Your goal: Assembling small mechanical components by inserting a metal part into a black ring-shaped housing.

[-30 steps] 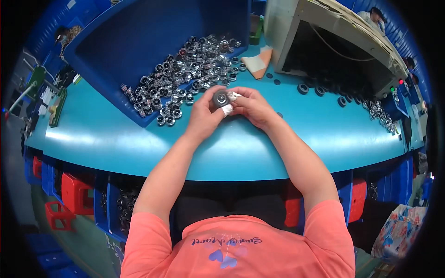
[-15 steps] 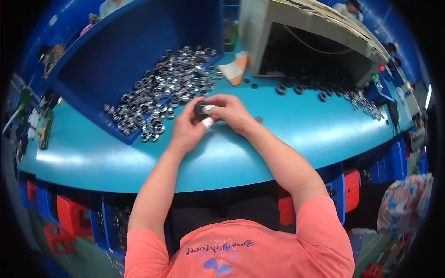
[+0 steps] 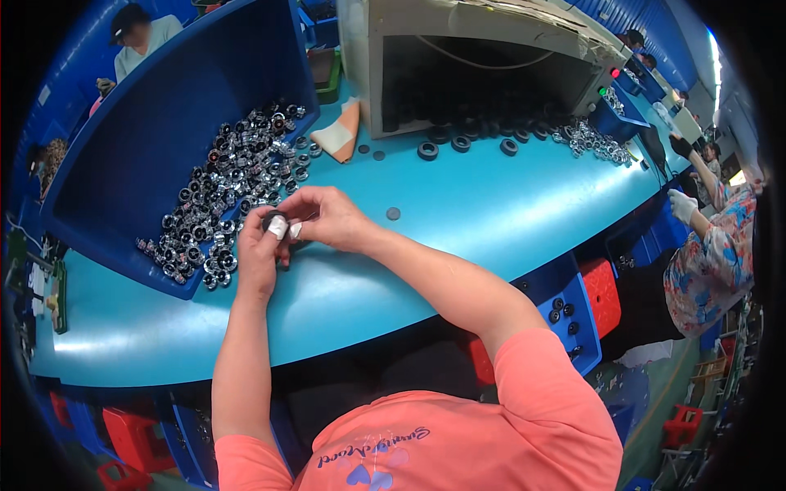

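Both of my hands meet over the turquoise table, just right of the metal parts. My left hand (image 3: pixel 259 260) is closed around a small black round part (image 3: pixel 273 218), mostly covered by fingers. White tape wraps its thumb. My right hand (image 3: pixel 334 219) reaches in from the right, with its fingers bent and pressed together against that part; white tape shows on it too. Whether a second piece sits between its fingertips is hidden. Beside the hands, many shiny metal-and-black ring parts (image 3: pixel 233 168) lie heaped in the mouth of a tipped blue bin (image 3: pixel 123 176).
A beige box-shaped machine (image 3: pixel 372 74) stands at the back, with black rings (image 3: pixel 460 144) before it. More shiny parts (image 3: pixel 594 141) lie far right. A small dark disc (image 3: pixel 393 213) rests on the table (image 3: pixel 458 245). A co-worker's gloved hand (image 3: pixel 681 206) shows at right.
My view has turned, so the bench and hands appear further left. The hands stay together at the black part, the right one's fingers shifted on it. A co-worker's arms now show at right.
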Demonstrator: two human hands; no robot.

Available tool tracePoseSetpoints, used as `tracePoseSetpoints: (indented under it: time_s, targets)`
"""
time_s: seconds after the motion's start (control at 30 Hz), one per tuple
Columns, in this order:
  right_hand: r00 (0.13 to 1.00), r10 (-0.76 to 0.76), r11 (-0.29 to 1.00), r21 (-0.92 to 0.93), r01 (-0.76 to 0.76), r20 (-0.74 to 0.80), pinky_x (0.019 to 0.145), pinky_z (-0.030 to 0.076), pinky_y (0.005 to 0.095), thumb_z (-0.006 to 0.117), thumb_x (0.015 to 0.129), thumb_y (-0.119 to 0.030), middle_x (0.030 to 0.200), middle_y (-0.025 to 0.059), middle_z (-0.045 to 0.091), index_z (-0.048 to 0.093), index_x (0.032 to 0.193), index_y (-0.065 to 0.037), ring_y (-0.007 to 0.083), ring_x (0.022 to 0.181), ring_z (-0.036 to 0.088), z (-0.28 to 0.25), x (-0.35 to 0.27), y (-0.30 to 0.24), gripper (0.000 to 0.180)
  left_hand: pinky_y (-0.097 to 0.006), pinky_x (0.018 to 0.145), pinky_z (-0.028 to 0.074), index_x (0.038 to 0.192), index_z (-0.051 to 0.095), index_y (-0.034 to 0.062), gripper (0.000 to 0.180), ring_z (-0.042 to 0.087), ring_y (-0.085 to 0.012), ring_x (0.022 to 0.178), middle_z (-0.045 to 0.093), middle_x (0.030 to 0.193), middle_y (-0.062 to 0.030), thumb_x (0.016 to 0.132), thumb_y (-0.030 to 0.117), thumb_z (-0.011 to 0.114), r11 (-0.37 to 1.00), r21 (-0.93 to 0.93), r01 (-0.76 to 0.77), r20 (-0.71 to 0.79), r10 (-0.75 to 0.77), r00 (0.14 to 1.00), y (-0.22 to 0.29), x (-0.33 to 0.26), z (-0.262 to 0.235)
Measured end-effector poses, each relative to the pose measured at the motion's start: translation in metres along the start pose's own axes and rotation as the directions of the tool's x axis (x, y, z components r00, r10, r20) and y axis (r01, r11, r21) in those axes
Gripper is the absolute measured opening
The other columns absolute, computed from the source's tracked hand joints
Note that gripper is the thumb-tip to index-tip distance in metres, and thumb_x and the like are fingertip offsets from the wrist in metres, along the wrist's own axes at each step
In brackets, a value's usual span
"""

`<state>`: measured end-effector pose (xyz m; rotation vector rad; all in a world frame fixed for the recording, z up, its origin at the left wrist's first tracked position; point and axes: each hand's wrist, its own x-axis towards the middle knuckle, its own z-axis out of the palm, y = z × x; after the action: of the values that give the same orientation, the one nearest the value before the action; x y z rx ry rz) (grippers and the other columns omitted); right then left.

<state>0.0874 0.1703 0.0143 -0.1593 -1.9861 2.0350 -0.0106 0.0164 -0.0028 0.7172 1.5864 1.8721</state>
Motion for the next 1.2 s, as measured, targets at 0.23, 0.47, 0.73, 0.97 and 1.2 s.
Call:
tracePoseSetpoints:
  time_s: [0.23,0.47,0.73,0.97,1.2]
  targets:
    - [0.999,-0.036,0.997,-0.074,0.035,-0.023,0.088,0.058,0.0335,0.071,0.085,0.003,0.105,0.0116,0.073,0.066,0.114,0.002,0.0172,0.098,0.071,0.008,0.0,0.004,0.03,-0.02,0.046,0.038,0.122,0.057,0.0091,0.023,0.049,-0.0045,0.057,0.061,0.083,0.0005,0.1,0.016,0.06,0.976,0.194,-0.095,-0.07,0.111,0.991,-0.007,0.002,-0.001]
    - [1.0,-0.013,0.992,0.127,0.012,0.01,0.088,0.058,0.0334,0.072,0.083,0.0,0.105,0.011,0.072,0.066,0.115,0.002,0.0186,0.096,0.07,-0.004,0.003,0.003,0.032,-0.022,0.055,0.043,0.141,0.052,0.0151,0.047,0.053,-0.0062,0.068,0.063,0.106,0.0002,0.096,0.012,0.061,0.985,0.138,-0.106,0.077,0.096,0.992,0.01,-0.008,0.006]
    - [0.985,0.167,0.983,0.064,-0.169,0.034,0.082,0.056,0.0305,0.071,0.087,-0.009,0.103,0.0104,0.071,0.066,0.117,0.003,0.0164,0.094,0.069,-0.006,0.002,0.002,0.032,-0.023,0.061,0.047,0.147,0.046,0.0126,0.063,0.058,-0.0081,0.082,0.061,0.108,-0.0009,0.088,-0.001,0.061,0.988,0.129,-0.089,0.15,0.069,0.986,0.013,-0.013,0.004]
    - [0.981,0.177,0.984,0.007,-0.177,-0.084,0.075,0.057,0.029,0.069,0.085,-0.015,0.095,0.0085,0.073,0.073,0.11,0.002,0.0138,0.082,0.069,0.001,0.007,0.014,0.03,-0.031,0.084,0.056,0.141,0.052,0.0094,0.056,0.067,-0.0143,0.1,0.067,0.113,-0.0054,0.088,-0.002,0.065,0.763,0.579,-0.287,0.082,0.296,0.952,0.002,-0.014,0.011]
    - [0.985,0.156,0.988,0.025,-0.155,-0.067,0.079,0.057,0.0288,0.066,0.087,-0.012,0.103,0.01,0.072,0.07,0.116,0.005,0.0151,0.088,0.07,0.004,0.001,0.001,0.033,-0.024,0.07,0.053,0.139,0.053,0.0106,0.052,0.065,-0.0093,0.089,0.068,0.108,-0.0003,0.09,0.0,0.067,0.876,0.375,-0.304,0.078,0.298,0.952,-0.004,-0.008,0.006]
